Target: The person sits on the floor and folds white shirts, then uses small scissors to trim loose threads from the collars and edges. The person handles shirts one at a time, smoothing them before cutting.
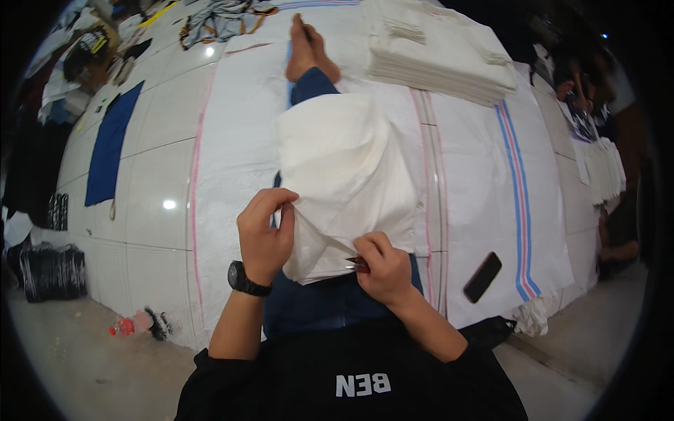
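A folded white cloth (pixel 344 165) lies across my legs in dark blue trousers. My left hand (pixel 263 231), with a black watch on the wrist, pinches the cloth's left edge between thumb and fingers. Lower on the right, my right hand (pixel 385 270) is closed around small metal snips (pixel 357 264) with a dark red part, its fingertips against the cloth near the lower edge. The blades point left over the cloth.
My bare feet (pixel 305 56) rest ahead on white sheeting (pixel 232 140). A tall stack of white cloth (pixel 435 67) sits at top right, a phone (pixel 482 277) lower right. Left are blue fabric (pixel 112 147), a plastic bottle (pixel 130 324) and wrapped bundles (pixel 53 274). People (pixel 583 105) sit far right.
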Demonstrator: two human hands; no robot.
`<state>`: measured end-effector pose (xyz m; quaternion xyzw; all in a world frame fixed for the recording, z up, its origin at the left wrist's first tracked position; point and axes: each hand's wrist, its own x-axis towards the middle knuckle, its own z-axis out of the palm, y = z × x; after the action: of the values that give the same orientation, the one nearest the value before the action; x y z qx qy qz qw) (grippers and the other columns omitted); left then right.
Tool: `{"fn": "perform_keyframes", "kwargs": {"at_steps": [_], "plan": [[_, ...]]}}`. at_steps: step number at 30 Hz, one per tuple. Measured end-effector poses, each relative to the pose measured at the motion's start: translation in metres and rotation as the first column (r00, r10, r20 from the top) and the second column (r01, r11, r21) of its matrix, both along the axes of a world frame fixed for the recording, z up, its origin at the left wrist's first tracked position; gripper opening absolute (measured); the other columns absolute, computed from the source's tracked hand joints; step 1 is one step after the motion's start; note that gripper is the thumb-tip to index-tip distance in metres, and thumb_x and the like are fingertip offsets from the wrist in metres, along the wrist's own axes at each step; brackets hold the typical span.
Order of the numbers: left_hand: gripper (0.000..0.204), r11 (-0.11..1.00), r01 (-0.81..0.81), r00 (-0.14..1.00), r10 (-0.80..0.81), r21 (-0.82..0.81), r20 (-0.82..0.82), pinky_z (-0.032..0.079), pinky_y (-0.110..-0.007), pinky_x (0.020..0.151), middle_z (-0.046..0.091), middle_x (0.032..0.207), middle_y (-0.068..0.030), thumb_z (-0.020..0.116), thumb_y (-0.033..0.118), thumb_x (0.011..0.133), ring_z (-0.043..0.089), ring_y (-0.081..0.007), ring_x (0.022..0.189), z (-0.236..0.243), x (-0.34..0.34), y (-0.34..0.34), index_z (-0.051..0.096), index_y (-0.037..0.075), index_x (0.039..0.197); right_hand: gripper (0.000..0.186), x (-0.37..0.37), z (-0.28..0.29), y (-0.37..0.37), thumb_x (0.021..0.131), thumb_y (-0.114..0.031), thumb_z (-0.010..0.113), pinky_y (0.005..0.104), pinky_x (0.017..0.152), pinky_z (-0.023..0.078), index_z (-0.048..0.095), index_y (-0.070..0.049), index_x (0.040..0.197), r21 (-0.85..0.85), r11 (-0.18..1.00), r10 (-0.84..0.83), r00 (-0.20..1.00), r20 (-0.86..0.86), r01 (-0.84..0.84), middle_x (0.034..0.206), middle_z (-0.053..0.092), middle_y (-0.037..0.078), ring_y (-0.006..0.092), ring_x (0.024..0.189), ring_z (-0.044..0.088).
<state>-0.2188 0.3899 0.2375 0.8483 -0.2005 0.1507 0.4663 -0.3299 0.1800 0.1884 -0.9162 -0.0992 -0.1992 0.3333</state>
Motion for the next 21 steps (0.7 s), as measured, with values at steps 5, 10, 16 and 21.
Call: {"fn": "perform_keyframes", "kwargs": {"at_steps": [5, 10, 16, 21], "plan": [[0.023, 0.969, -0.066, 0.997, 0.057, 0.236, 0.042, 0.055, -0.043, 0.092, 0.071, 0.112, -0.0151, 0.071, -0.006, 0.083, 0.067, -0.0354, 0.107, -0.005, -0.006, 0.030, 0.073, 0.002, 0.105, 0.047, -0.003, 0.022, -0.017, 0.072, -0.006, 0.078, 0.0366, 0.063, 0.059, 0.069, -0.003, 0.118, 0.283, 0.954, 0.149, 0.978, -0.148, -0.103, 0.101, 0.068, 0.013, 0.0273, 0.071, 0.070], [0.018, 0.998, 0.058, 0.991, -0.058, -0.009, -0.120, 0.056, -0.042, 0.089, 0.071, 0.113, -0.0154, 0.076, 0.001, 0.087, 0.068, -0.0353, 0.104, -0.019, -0.035, 0.011, 0.073, 0.001, 0.105, 0.050, 0.003, 0.050, -0.016, 0.083, -0.002, 0.074, 0.0277, 0.071, 0.058, 0.065, 0.004, 0.132, 0.438, 0.896, 0.119, 0.989, -0.091, -0.067, 0.098, 0.065, 0.016, 0.0213, 0.078, 0.066], [0.024, 0.996, 0.005, 0.992, 0.006, 0.084, -0.124, 0.057, -0.042, 0.088, 0.071, 0.111, -0.0160, 0.084, 0.010, 0.085, 0.069, -0.0352, 0.102, -0.036, -0.040, -0.009, 0.075, 0.000, 0.105, 0.036, 0.026, 0.049, 0.023, 0.094, -0.004, 0.076, 0.0308, 0.071, 0.058, 0.066, 0.004, 0.127, 0.490, 0.862, -0.013, 0.972, -0.233, 0.129, 0.096, 0.071, 0.016, 0.0213, 0.078, 0.073], [0.019, 0.998, -0.052, 0.994, 0.055, 0.032, -0.093, 0.057, -0.041, 0.087, 0.072, 0.108, -0.0148, 0.082, 0.007, 0.086, 0.070, -0.0345, 0.100, -0.050, -0.048, -0.015, 0.076, 0.000, 0.102, 0.032, 0.034, 0.038, 0.028, 0.088, -0.001, 0.077, 0.0394, 0.069, 0.059, 0.069, 0.003, 0.119, 0.152, 0.988, 0.001, 0.981, -0.193, 0.029, 0.099, 0.073, 0.017, 0.0327, 0.080, 0.074]]}}
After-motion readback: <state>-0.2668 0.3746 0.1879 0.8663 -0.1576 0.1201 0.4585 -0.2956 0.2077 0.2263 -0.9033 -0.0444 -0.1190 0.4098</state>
